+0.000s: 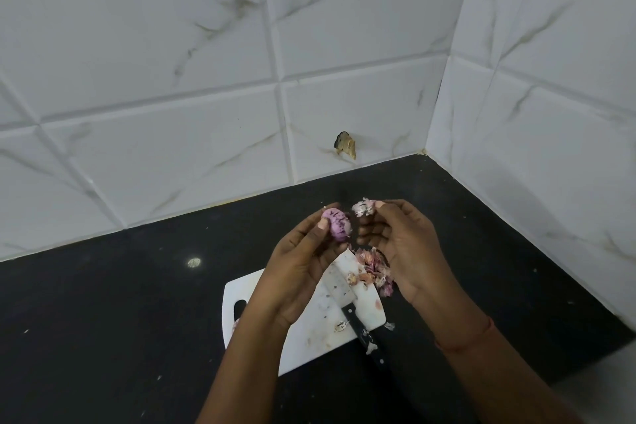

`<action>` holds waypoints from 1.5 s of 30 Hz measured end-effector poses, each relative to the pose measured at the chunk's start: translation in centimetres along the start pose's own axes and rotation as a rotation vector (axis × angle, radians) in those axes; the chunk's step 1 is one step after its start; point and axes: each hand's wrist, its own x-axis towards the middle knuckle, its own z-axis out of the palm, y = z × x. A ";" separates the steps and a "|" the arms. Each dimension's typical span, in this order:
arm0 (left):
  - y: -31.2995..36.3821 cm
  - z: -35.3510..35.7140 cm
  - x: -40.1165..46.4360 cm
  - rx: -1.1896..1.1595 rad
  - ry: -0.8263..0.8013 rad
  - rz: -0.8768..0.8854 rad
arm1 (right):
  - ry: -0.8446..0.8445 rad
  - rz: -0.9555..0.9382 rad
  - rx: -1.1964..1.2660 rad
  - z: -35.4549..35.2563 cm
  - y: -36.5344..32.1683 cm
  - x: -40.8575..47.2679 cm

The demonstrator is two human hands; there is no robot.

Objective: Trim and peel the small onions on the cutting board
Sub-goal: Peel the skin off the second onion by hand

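My left hand [303, 262] holds a small purple onion [336, 224] between thumb and fingertips, raised above the white cutting board [309, 330]. Just to its right, my right hand [402, 248] pinches a pale, papery piece of onion skin [363, 207]. A knife lies on the board, its blade [339, 284] partly under my left hand and its black handle [366, 334] sticking out over the board's near edge. A heap of pink and brown peels [373, 270] sits at the board's far right corner, partly hidden by my right hand.
The board rests on a black countertop [120, 303] in a corner of white marbled wall tiles [172, 79]. A chipped hole [345, 144] marks the back wall. Small skin scraps [341, 325] lie on the board and beside the knife handle.
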 end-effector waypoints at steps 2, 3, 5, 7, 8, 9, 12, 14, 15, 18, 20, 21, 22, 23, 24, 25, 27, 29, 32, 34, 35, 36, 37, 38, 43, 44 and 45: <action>0.2 0.1 -0.1 -0.052 0.023 -0.014 | 0.068 0.026 0.044 -0.3 0.2 0.2; 0.3 0.1 -0.1 -0.069 0.032 -0.023 | 0.091 0.024 0.038 -0.5 0.4 0.3; 0.4 0.2 -0.1 -0.093 0.040 -0.035 | 0.098 -0.025 -0.050 -0.8 0.6 0.5; 0.4 0.3 -0.1 -0.110 0.046 -0.046 | 0.066 -0.101 -0.213 -0.9 0.8 0.5; 0.4 0.4 -0.1 -0.119 0.056 -0.050 | 0.050 -0.132 -0.268 -0.8 0.8 0.4; 0.4 0.5 -0.1 -0.127 0.067 -0.051 | 0.025 -0.163 -0.298 -0.7 0.7 0.3; 0.3 0.5 0.1 -0.130 0.084 -0.035 | -0.147 -0.287 -0.389 -0.3 0.5 -0.1; 0.2 0.6 0.1 -0.103 0.090 -0.006 | -0.244 -0.413 -0.571 0.0 0.8 -0.4; 0.2 0.6 0.1 -0.085 0.098 0.008 | -0.244 -0.508 -0.679 0.0 1.1 -0.3; 0.0 0.6 0.1 -0.045 0.107 0.031 | -0.169 -0.774 -0.804 0.2 2.1 0.0; -0.2 0.5 0.2 -0.026 0.120 0.042 | -0.142 -0.816 -0.785 0.1 2.3 0.4; -0.2 0.5 0.2 -0.015 0.127 0.047 | -0.134 -0.813 -0.785 0.0 2.2 0.4; -0.3 0.5 0.3 -0.010 0.130 0.048 | -0.134 -0.804 -0.802 0.0 2.2 0.5; -0.3 0.5 0.2 -0.011 0.126 0.048 | -0.135 -0.802 -0.842 0.0 2.1 0.5; -0.3 0.5 0.3 -0.011 0.123 0.046 | -0.144 -0.803 -0.894 0.0 2.1 0.6; -0.3 0.5 0.3 -0.004 0.124 0.045 | -0.160 -0.804 -0.952 0.1 2.1 0.7; -0.4 0.4 0.3 0.024 0.137 0.043 | -0.198 -0.788 -1.036 0.1 2.1 0.9; -0.6 0.4 0.3 0.048 0.127 0.036 | -0.219 -0.779 -1.079 0.0 2.0 1.0; -0.9 0.4 0.1 0.067 0.085 0.038 | -0.239 -0.778 -1.092 0.0 2.0 1.1; -0.8 0.3 0.1 0.048 0.054 0.042 | -0.187 -0.753 -1.044 -0.3 1.9 1.3; -0.8 0.3 0.1 0.025 0.040 0.041 | -0.137 -0.750 -1.013 -0.5 1.7 1.3; -0.7 0.2 0.2 0.009 0.035 0.042 | -0.088 -0.766 -0.979 -0.6 1.5 1.4; -0.7 0.2 0.2 0.002 0.031 0.045 | -0.068 -0.797 -0.942 -0.8 1.3 1.4; -0.7 0.2 0.3 0.004 0.033 0.052 | -0.090 -0.827 -0.891 -0.9 1.1 1.3; -0.9 0.3 0.5 -0.011 0.034 0.106 | -0.257 -0.721 -0.744 -0.1 0.9 -0.1; -1.0 0.3 0.5 -0.008 0.039 0.115 | -0.244 -0.746 -0.759 0.0 1.1 0.0; -1.0 0.4 0.5 -0.004 0.040 0.122 | -0.225 -0.770 -0.761 0.0 1.2 0.1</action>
